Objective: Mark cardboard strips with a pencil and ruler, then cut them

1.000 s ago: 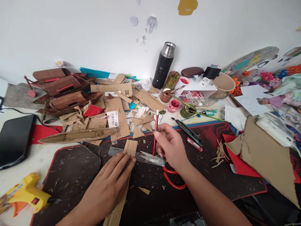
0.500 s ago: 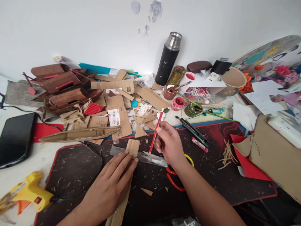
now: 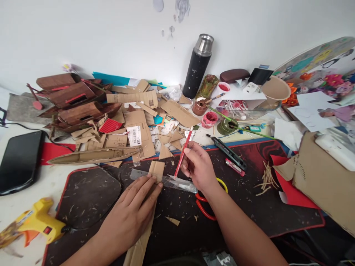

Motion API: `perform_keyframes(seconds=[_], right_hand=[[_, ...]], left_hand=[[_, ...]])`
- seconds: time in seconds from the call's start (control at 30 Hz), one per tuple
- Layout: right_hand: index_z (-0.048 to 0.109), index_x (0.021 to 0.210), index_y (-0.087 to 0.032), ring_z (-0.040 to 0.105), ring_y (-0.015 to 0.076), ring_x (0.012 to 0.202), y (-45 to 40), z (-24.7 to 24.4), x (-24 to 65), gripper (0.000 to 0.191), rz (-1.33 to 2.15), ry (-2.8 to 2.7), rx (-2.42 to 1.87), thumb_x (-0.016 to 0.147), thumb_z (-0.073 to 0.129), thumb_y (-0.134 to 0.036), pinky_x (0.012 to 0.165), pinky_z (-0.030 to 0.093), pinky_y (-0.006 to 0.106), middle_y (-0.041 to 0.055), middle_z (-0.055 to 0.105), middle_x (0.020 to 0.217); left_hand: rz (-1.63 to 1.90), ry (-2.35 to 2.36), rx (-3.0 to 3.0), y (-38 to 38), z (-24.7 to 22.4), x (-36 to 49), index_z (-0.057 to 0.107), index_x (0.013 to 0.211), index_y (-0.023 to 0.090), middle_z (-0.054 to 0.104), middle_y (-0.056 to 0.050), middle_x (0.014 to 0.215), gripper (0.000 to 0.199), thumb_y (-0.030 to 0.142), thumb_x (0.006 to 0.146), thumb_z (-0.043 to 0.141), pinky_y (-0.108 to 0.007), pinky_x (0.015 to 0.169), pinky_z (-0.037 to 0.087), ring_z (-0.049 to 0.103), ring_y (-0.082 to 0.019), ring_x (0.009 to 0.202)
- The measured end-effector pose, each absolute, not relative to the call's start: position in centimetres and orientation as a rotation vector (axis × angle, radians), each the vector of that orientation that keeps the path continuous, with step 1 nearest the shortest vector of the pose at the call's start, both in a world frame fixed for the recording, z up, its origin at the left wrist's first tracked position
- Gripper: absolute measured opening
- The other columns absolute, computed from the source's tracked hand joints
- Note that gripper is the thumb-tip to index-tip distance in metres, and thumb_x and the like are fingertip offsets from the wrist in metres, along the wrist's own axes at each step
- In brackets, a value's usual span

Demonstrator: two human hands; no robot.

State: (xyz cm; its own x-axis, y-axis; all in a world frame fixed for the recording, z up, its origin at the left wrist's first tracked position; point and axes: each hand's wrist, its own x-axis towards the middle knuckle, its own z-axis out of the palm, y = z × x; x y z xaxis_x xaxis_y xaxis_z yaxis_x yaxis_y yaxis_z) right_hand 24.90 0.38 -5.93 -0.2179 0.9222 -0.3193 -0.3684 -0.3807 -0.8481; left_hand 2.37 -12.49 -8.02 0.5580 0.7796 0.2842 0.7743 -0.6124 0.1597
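My left hand (image 3: 135,210) lies flat with fingers stretched out, pressing a clear ruler (image 3: 138,174) across a cardboard strip (image 3: 156,168). The strip runs beneath the palm toward the mat's front edge. In my right hand (image 3: 200,166) is a red pencil (image 3: 183,154), held between thumb and fingers with its tip pointing down just above or at the ruler, right of the strip; contact is unclear. Scissors (image 3: 205,213) with red and yellow handles lie partly behind my right wrist, their blades beside the ruler. Small cardboard scraps (image 3: 172,221) dot the dark mat.
Brown model boats (image 3: 80,112) and cardboard offcuts (image 3: 141,136) crowd the back. A yellow glue gun (image 3: 41,223) and a phone (image 3: 20,160) are on the left. Paint pots (image 3: 209,119), a black flask (image 3: 196,70) and a utility knife (image 3: 227,152) stand or lie to the right.
The view has shifted slightly. Both hands, the ruler and the strip keep nearly the same positions relative to each other.
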Motion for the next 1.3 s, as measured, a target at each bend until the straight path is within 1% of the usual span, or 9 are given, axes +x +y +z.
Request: perform_keyframes(seconds=[0.23,0.47,0.73,0.9,1.0,1.1,1.17,1.23,1.3], right_hand=[[0.06,0.091,-0.024,0.044,0.0085,0.038,1.2,-5.8,25.2,0.03,1.787,-0.852,-1.063,0.084,0.08,-0.045,0.034,0.03,0.016,-0.0094,0.058,0.051],[0.061,0.091,-0.023,0.043,0.0089,0.038,1.8,-6.2,25.7,0.03,1.79,-0.836,-1.063,0.082,0.079,-0.044,0.034,0.026,0.017,-0.0094,0.056,0.05],[0.061,0.091,-0.024,0.043,0.0093,0.038,2.1,-6.9,25.6,0.03,1.791,-0.877,-1.029,0.082,0.08,-0.045,0.034,0.028,0.018,-0.0095,0.056,0.05],[0.059,0.091,-0.024,0.042,0.0091,0.036,2.4,-7.1,25.8,0.032,1.77,-0.878,-1.017,0.082,0.08,-0.046,0.033,0.027,0.018,-0.0102,0.056,0.049],[0.058,0.09,-0.024,0.042,0.0087,0.035,2.4,-7.0,26.0,0.033,1.747,-0.873,-1.011,0.082,0.082,-0.046,0.033,0.026,0.018,-0.01,0.056,0.05],[0.057,0.089,-0.024,0.042,0.008,0.036,2.5,-6.8,26.1,0.033,1.722,-0.852,-1.016,0.082,0.081,-0.045,0.034,0.025,0.017,-0.0097,0.057,0.052],[0.057,0.089,-0.024,0.041,0.0077,0.035,2.5,-6.7,26.1,0.033,1.708,-0.838,-1.026,0.081,0.081,-0.045,0.034,0.025,0.017,-0.01,0.057,0.051],[0.056,0.089,-0.024,0.041,0.0077,0.035,2.4,-6.6,26.1,0.034,1.703,-0.834,-1.035,0.08,0.081,-0.045,0.033,0.025,0.017,-0.0103,0.057,0.051],[0.056,0.089,-0.024,0.04,0.0077,0.035,2.4,-6.5,26.1,0.035,1.705,-0.844,-1.041,0.08,0.081,-0.046,0.033,0.025,0.017,-0.0106,0.057,0.05]], left_hand=[[0.646,1.422,2.685,-12.2,-8.0,2.3,0.067,0.148,0.015,0.073,-0.016,0.147,0.045,0.007,0.105,0.056,-0.045,0.122,0.045,0.062,-0.032,0.141],[0.616,1.616,2.583,-10.7,-7.3,1.2,0.071,0.143,0.016,0.075,-0.016,0.146,0.038,0.028,0.111,0.055,-0.052,0.114,0.049,0.064,-0.037,0.137],[0.481,1.636,2.6,-8.8,-6.3,1.0,0.078,0.132,0.019,0.082,-0.013,0.117,0.037,0.028,0.111,0.049,-0.05,0.1,0.054,0.071,-0.034,0.113],[0.541,1.562,2.35,-8.7,-4.4,0.0,0.082,0.104,0.026,0.081,-0.007,0.099,0.035,0.037,0.111,0.05,-0.039,0.088,0.057,0.074,-0.027,0.093],[0.663,1.583,1.976,-8.9,-2.9,-1.1,0.083,0.097,0.03,0.083,-0.004,0.094,0.029,0.051,0.103,0.064,-0.029,0.076,0.057,0.075,-0.024,0.083],[0.754,1.626,1.536,-9.3,-1.5,-1.6,0.085,0.089,0.03,0.082,-0.005,0.084,0.032,0.061,0.085,0.085,-0.025,0.064,0.055,0.073,-0.023,0.072],[0.76,1.557,1.22,-9.6,-1.0,-1.4,0.084,0.084,0.027,0.077,-0.005,0.073,0.037,0.062,0.076,0.093,-0.024,0.056,0.053,0.067,-0.021,0.063],[0.779,1.423,0.878,-10.0,-0.8,-0.8,0.083,0.084,0.024,0.071,-0.003,0.066,0.04,0.059,0.073,0.098,-0.024,0.051,0.052,0.061,-0.018,0.057],[0.829,1.323,0.545,-10.3,-0.9,-0.1,0.085,0.091,0.022,0.073,-0.003,0.071,0.044,0.051,0.066,0.105,-0.024,0.054,0.057,0.064,-0.017,0.06]])
